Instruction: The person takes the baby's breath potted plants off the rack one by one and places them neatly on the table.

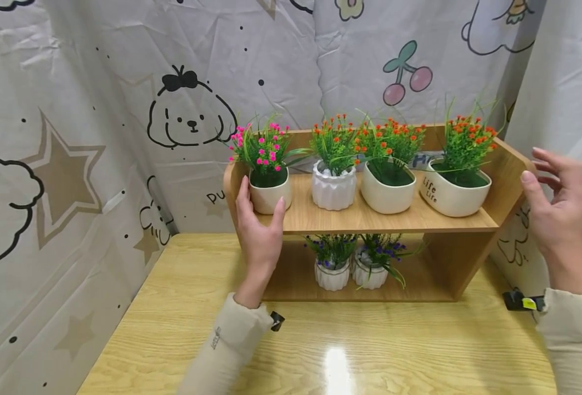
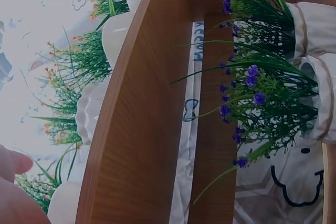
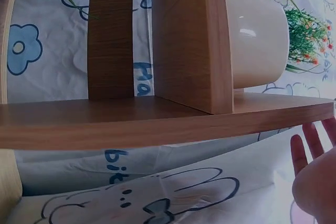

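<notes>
My left hand [image 1: 262,233] is at the left end of the upper shelf of a wooden rack [image 1: 300,224]. Its fingers lie along the left side of a cream pot [image 1: 271,198] with pink artificial flowers, and the thumb is at the pot's front right. In the left wrist view, only part of that hand [image 2: 20,182] shows beside the pot. At the rack's right side panel [image 1: 510,170], my right hand [image 1: 559,203] is raised with fingers spread and nothing in it. The right wrist view shows its fingertips close to the panel's outer edge.
A white fluted pot [image 1: 333,189], a cream pot [image 1: 388,189] and a lettered cream pot [image 1: 456,192], all with orange flowers, share the upper shelf. Below stand two small white pots [image 1: 332,276] with purple flowers. A printed curtain [image 1: 271,71] hangs behind the wooden table [image 1: 291,340].
</notes>
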Demonstrator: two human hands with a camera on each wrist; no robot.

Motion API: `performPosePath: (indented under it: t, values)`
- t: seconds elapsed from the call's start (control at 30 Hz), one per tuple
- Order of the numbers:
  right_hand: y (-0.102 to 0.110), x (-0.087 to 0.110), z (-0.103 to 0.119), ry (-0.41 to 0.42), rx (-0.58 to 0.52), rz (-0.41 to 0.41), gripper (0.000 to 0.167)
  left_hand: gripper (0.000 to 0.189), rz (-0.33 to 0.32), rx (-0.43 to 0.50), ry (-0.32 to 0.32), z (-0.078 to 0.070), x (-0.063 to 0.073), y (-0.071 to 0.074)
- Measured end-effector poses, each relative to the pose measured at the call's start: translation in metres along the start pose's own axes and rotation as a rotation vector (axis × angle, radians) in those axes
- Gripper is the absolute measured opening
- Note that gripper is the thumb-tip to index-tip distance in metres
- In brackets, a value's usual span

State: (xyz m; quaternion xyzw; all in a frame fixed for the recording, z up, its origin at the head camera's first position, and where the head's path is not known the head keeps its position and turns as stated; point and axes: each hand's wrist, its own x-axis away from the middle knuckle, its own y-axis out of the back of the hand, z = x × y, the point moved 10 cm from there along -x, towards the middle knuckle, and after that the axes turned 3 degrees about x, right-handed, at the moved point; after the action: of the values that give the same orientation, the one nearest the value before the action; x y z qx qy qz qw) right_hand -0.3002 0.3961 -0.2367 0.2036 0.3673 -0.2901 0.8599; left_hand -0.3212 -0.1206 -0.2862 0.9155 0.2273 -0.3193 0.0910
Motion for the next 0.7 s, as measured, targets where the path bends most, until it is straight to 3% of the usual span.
performPosePath:
  t: [0.2, 0.3, 0.53, 0.7]
  values:
    - [-0.005, -0.001, -0.014, -0.103, -0.077, -0.022, 0.037, 0.085, -0.005, -0.022, 0.099, 0.010, -0.002, -0.006]
    - [-0.007, -0.001, -0.017, -0.098, -0.093, -0.025, 0.035, 0.087, -0.001, -0.033, 0.121, 0.012, -0.003, -0.008]
    - [-0.009, -0.002, -0.024, -0.090, -0.325, -0.042, 0.031, 0.092, 0.016, -0.096, 0.126, 0.013, -0.007, -0.012]
    - [-0.008, -0.001, -0.026, -0.098, -0.216, -0.035, 0.032, 0.101, 0.087, -0.095, 0.193, 0.019, -0.018, -0.018]
